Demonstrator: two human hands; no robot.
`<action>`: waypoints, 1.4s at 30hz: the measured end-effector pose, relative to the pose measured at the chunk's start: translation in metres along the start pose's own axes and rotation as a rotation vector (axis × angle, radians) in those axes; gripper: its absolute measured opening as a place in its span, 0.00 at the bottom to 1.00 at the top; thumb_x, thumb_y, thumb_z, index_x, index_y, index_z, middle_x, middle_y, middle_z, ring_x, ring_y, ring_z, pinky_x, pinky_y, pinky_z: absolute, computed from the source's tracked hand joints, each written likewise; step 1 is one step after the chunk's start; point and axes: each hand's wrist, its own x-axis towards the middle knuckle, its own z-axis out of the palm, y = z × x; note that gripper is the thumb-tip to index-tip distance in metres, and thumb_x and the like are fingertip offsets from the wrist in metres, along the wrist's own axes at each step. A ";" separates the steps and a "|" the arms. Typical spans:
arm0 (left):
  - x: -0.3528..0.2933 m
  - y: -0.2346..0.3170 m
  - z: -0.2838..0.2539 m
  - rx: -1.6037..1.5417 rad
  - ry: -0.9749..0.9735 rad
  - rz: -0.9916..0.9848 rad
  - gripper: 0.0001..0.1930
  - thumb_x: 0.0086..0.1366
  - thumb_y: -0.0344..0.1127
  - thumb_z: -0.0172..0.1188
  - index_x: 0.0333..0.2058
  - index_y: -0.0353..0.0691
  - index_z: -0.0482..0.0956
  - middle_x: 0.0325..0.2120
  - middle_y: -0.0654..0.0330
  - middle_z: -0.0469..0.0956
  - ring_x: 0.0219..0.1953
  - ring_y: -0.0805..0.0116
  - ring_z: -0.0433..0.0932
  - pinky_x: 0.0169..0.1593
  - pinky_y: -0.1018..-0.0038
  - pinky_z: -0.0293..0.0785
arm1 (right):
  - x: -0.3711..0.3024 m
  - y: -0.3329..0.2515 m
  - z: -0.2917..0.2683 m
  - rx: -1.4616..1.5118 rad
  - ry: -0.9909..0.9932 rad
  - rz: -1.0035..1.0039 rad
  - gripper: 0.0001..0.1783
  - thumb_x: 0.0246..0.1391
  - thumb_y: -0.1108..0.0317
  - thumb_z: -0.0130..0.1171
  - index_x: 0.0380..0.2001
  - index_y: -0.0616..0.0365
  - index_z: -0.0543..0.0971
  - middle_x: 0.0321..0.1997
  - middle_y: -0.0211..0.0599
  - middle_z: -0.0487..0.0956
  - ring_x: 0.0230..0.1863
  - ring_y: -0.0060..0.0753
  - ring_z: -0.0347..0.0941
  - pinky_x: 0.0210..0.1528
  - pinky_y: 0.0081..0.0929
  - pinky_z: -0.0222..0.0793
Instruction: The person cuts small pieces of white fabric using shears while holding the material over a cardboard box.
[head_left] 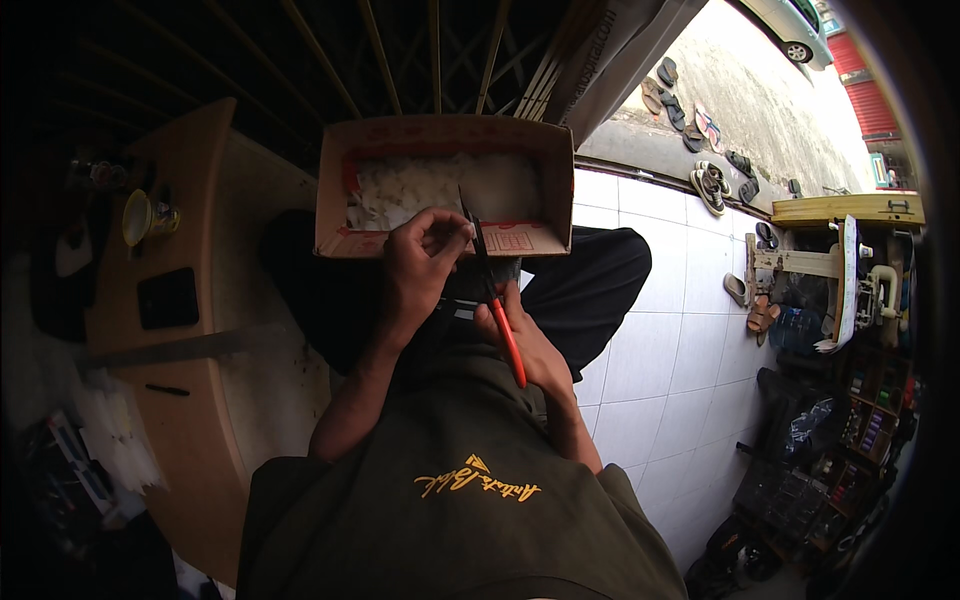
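Observation:
My right hand (532, 350) is wrapped round a pair of scissors (509, 342) with red handles and dark blades. The blades point up and away from me, over the near wall of an open cardboard box (447, 133). Beside the blades, my left hand (425, 250) has its thumb and fingers pinched on a small whitish piece (469, 231), mostly covered by the fingertips. Many loose white scraps (415, 190) lie in the box, heaped more thickly on its left side. The box sits in front of my crossed legs.
To the left stands a wooden table (185, 420) bearing a yellow-rimmed cup (138, 218), a black flat device (168, 299) and a dark pen (167, 390). White tiles (650, 340) cover the floor at right. Sandals (708, 185) line the doorway, near a cluttered rack (870, 420).

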 end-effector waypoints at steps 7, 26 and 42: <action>0.001 -0.004 -0.002 -0.022 -0.003 0.019 0.05 0.64 0.27 0.62 0.37 0.32 0.78 0.26 0.62 0.82 0.25 0.81 0.79 0.26 0.85 0.71 | 0.001 -0.004 -0.001 -0.014 0.000 0.022 0.37 0.61 0.37 0.50 0.48 0.65 0.59 0.36 0.60 0.75 0.42 0.60 0.75 0.46 0.43 0.67; -0.001 -0.009 0.003 -0.032 0.058 -0.013 0.07 0.64 0.27 0.62 0.38 0.32 0.79 0.25 0.64 0.81 0.24 0.84 0.75 0.25 0.85 0.68 | 0.002 -0.009 -0.001 -0.008 0.029 0.039 0.35 0.61 0.39 0.51 0.45 0.65 0.59 0.33 0.62 0.76 0.40 0.63 0.75 0.44 0.44 0.67; -0.001 0.000 0.004 0.121 0.018 -0.018 0.07 0.64 0.29 0.62 0.37 0.31 0.78 0.26 0.63 0.81 0.29 0.82 0.78 0.32 0.83 0.73 | 0.005 -0.005 -0.005 -0.037 0.052 0.076 0.31 0.59 0.42 0.57 0.46 0.62 0.67 0.28 0.43 0.74 0.29 0.30 0.67 0.36 0.30 0.65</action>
